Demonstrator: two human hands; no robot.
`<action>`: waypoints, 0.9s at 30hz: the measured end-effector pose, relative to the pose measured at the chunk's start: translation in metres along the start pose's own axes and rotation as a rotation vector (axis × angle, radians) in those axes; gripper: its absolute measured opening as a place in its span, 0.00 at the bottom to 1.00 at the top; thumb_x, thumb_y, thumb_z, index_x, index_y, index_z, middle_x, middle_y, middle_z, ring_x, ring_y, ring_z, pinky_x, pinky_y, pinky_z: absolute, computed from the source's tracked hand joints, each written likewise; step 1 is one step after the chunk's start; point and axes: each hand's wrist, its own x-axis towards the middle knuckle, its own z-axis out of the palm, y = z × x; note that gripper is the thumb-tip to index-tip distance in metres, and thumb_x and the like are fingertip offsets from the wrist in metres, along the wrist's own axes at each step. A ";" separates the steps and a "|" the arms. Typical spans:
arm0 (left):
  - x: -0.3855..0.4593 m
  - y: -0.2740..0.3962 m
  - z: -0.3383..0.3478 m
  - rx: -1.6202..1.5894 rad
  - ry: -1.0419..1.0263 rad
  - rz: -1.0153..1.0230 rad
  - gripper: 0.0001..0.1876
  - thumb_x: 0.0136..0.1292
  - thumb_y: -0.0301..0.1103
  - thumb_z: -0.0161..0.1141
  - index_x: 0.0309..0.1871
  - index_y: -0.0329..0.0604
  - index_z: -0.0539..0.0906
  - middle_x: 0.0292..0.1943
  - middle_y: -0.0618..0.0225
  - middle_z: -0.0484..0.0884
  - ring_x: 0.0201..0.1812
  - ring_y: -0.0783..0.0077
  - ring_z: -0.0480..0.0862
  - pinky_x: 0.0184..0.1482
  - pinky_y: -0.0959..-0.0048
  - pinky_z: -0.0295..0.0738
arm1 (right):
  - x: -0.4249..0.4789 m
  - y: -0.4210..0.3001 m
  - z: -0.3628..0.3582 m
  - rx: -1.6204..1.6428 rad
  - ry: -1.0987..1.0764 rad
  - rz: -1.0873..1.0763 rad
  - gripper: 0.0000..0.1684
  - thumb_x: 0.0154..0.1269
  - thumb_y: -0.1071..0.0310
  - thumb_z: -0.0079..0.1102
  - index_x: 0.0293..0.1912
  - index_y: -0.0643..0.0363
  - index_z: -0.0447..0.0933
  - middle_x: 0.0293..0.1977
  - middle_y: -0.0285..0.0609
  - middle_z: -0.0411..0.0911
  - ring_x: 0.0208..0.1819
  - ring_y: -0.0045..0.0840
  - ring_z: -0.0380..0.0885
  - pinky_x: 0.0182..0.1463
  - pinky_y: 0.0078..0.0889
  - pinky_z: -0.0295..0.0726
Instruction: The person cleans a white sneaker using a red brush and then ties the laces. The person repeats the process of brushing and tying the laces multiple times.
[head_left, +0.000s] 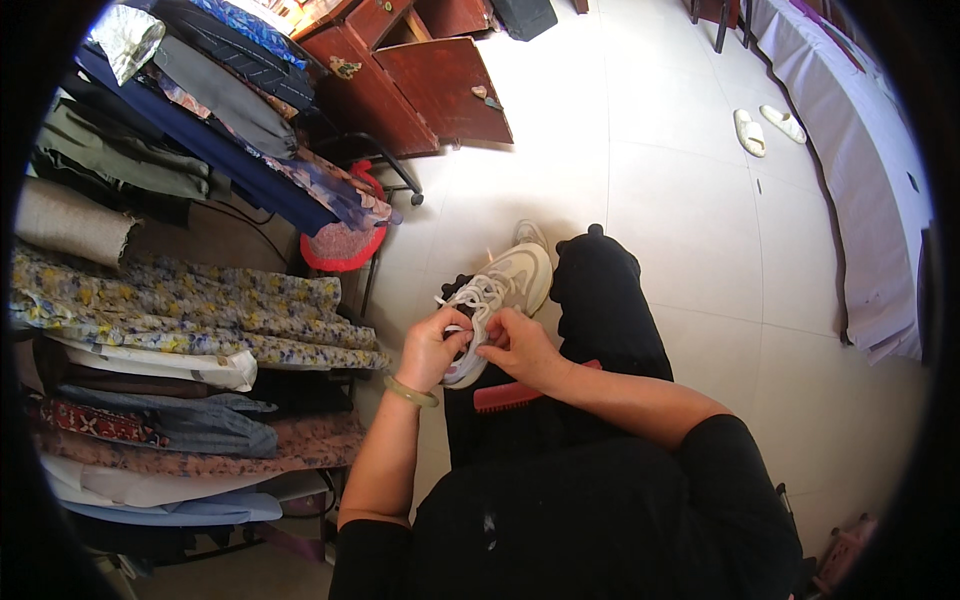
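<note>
A cream and grey lace-up sneaker (536, 274) rests at my left knee, its heel end towards me. Pale shoelaces (487, 291) zigzag loosely over its tongue. Between the thumb and forefinger of my left hand (431, 346) is a white lace end, held above the shoe opening. The thumb and forefinger of my right hand (529, 346) grip the eyelet edge on the shoe's right side; whether a lace is also between them is hidden. A red brush (504, 396) with bristles lies on my black-trousered lap, partly under my right forearm. A light bangle (411, 391) circles my left wrist.
Clothes hang closely on a rack (172, 315) to the left. Beyond it stands a red wooden cabinet (450, 86) with a door open. Another shoe (529, 231) shows past the sneaker's toe. Slippers (750, 133) lie beside a white-draped bed (847, 150) on the right.
</note>
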 end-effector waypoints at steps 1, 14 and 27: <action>0.000 0.001 0.000 0.002 -0.011 -0.013 0.06 0.56 0.19 0.63 0.36 0.39 0.80 0.27 0.69 0.81 0.25 0.81 0.79 0.25 0.78 0.74 | 0.000 0.000 0.001 0.008 0.003 0.002 0.18 0.53 0.70 0.69 0.38 0.64 0.69 0.29 0.48 0.75 0.30 0.34 0.77 0.34 0.33 0.76; 0.006 0.001 -0.006 -0.142 -0.164 -0.092 0.05 0.59 0.18 0.60 0.36 0.38 0.80 0.28 0.73 0.79 0.27 0.83 0.77 0.29 0.81 0.73 | -0.002 0.012 0.007 0.054 0.050 -0.096 0.13 0.56 0.73 0.64 0.38 0.63 0.70 0.32 0.51 0.73 0.34 0.42 0.76 0.38 0.39 0.75; 0.005 0.005 -0.004 0.004 -0.140 0.050 0.07 0.53 0.15 0.61 0.34 0.36 0.79 0.29 0.70 0.78 0.29 0.79 0.78 0.33 0.79 0.74 | 0.002 0.009 0.004 -0.157 0.061 -0.221 0.12 0.56 0.73 0.62 0.37 0.62 0.69 0.33 0.52 0.73 0.35 0.50 0.76 0.36 0.46 0.74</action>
